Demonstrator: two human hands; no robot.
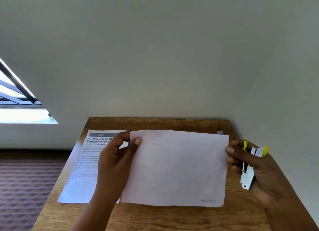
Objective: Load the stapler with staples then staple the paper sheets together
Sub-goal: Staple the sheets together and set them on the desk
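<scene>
While left hand [117, 158] pinches paper [174, 168] left edge, right hand [255, 163] grips stapler [248, 172] at right edge, upright.

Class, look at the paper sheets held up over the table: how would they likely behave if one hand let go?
The paper sheets look thin, so they would probably droop. They seem light: the left hand merely pinches one edge. The right hand also holds the stapler.

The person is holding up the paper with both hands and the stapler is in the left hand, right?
Not quite. In the head view the stapler is in the right hand, not the left. Both hands do hold the paper; the left hand pinches its left edge.
</scene>
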